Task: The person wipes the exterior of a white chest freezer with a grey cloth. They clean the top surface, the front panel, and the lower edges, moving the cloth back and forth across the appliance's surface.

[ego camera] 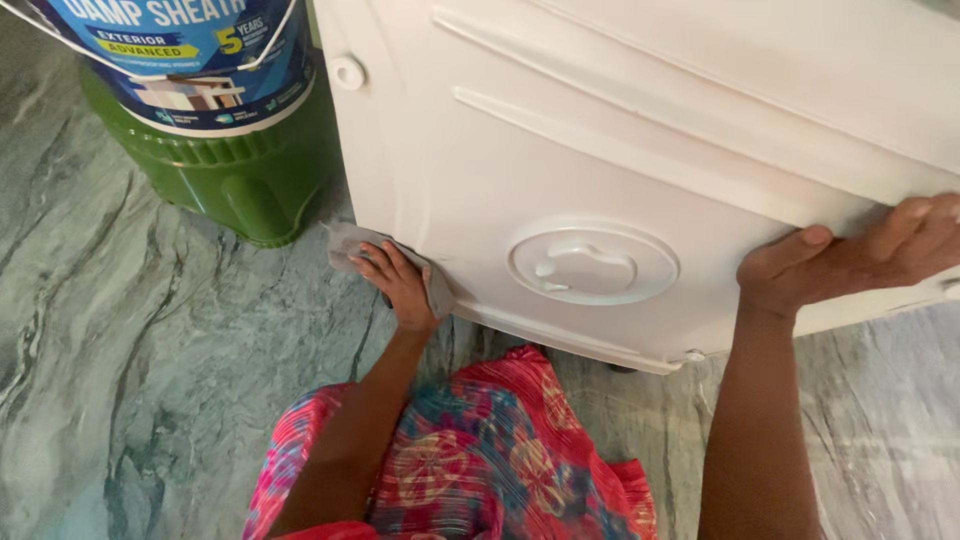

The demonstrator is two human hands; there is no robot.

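Wiping step: left hand (398,282) flat, pressing grey cloth (352,240) on white plastic panel (560,130); right hand (850,262) grips its edge. Next probably needs steady bracing.

Cabinet (650,150) tilted over the floor (120,380), filling the view from 12 to 3 o'clock. Bucket (230,120) standing on the floor at 10 o'clock, just beside the cabinet's left edge. Cloth (350,242) pressed against the cabinet's lower left corner, under the left hand (400,285), at 9 o'clock of centre. Right hand (850,260) at 3 o'clock, wrapped over the cabinet's lower right edge. Patterned garment (480,460) at 6 o'clock, below the cabinet, between both forearms.
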